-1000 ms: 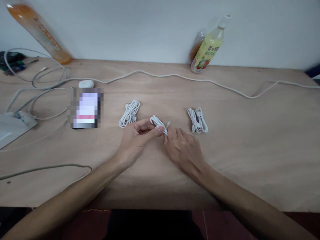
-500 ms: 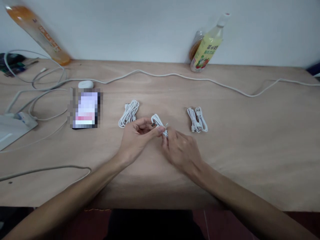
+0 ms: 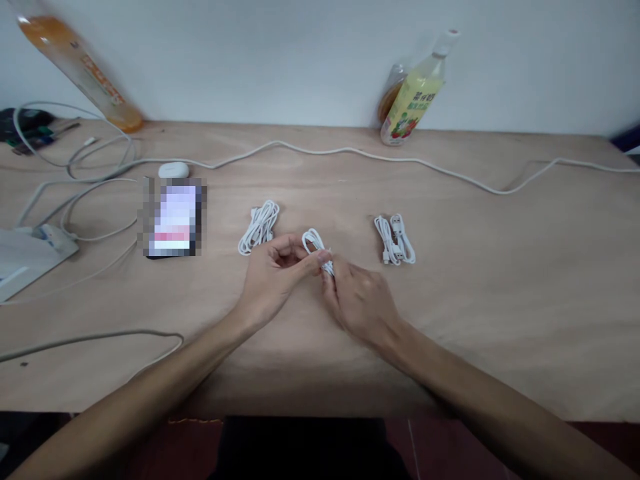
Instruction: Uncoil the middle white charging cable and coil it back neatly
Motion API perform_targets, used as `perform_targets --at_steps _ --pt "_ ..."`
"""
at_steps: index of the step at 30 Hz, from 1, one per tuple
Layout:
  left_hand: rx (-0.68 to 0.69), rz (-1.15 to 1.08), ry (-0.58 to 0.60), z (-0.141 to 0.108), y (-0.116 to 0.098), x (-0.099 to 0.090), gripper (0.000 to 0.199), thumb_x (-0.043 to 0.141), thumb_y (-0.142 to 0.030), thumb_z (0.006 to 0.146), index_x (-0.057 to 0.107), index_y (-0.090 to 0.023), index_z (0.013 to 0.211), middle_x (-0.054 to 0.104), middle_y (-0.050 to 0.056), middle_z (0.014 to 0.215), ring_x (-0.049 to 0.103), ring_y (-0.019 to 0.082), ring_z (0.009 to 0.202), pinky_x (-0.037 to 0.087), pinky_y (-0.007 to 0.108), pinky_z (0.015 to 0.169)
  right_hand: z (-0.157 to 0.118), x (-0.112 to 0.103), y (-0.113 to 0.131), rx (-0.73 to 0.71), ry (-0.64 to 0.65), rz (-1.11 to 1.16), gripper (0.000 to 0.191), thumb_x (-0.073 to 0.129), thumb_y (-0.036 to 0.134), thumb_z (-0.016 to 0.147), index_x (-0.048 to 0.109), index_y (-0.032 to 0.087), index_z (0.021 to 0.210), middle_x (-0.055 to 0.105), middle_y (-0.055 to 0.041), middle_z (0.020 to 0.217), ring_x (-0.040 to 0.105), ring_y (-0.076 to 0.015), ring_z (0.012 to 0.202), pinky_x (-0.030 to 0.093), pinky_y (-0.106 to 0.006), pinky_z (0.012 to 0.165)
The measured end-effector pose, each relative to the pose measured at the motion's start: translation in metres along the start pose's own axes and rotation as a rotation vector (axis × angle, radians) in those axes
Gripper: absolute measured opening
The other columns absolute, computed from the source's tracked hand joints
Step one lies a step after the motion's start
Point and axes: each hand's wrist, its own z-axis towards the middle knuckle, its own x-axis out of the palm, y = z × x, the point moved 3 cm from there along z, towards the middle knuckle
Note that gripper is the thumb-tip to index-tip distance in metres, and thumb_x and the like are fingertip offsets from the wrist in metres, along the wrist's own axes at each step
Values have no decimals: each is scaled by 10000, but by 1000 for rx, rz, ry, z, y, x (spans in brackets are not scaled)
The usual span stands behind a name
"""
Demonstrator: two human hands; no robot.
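A coiled white charging cable (image 3: 313, 240) is held between both hands above the middle of the table. My left hand (image 3: 275, 273) pinches it with the thumb on top. The fingers of my right hand (image 3: 363, 293) close round its lower end, hiding part of the coil. Just beyond my left hand lies a bundle of white cable (image 3: 259, 227), its lower edge close to the fingers. To the right, apart from my right hand, two folded white cables (image 3: 395, 240) rest side by side with their USB plugs showing.
A phone (image 3: 175, 220) and a white earbud case (image 3: 173, 170) lie at the left, near a white power strip (image 3: 40, 257) with looped cords. One long white cord (image 3: 345, 149) crosses the back. By the wall stand a yellow-labelled bottle (image 3: 415, 97) and an orange drink bottle (image 3: 85, 70).
The hands have barely moved and still grip the coiled cable. A small dark orange patch seen by the coil earlier no longer shows. The view has shifted slightly.
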Motion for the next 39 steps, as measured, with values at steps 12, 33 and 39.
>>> perform_targets --at_steps 12,33,39 --pt "-61 20 -46 -7 5 4 290 973 -477 780 840 -220 800 834 35 853 752 213 843 614 321 812 4 -7 6 -49 -120 -221 344 407 156 1122 677 167 910 720 -55 702 634 -183 588 340 -321 533" --pt "-38 -33 58 1 7 2 316 979 -496 761 821 -224 789 798 18 772 750 205 776 650 341 810 1 -8 1 49 -55 113 316 355 222 1149 649 141 1069 735 -44 690 632 -186 529 364 -292 525" --pt "-34 -85 59 2 6 4 348 994 -463 751 756 -217 689 752 -5 701 704 160 693 603 292 737 3 -9 1 -14 -41 144 328 332 249 1171 621 168 1038 736 -42 707 637 -187 537 392 -293 533"
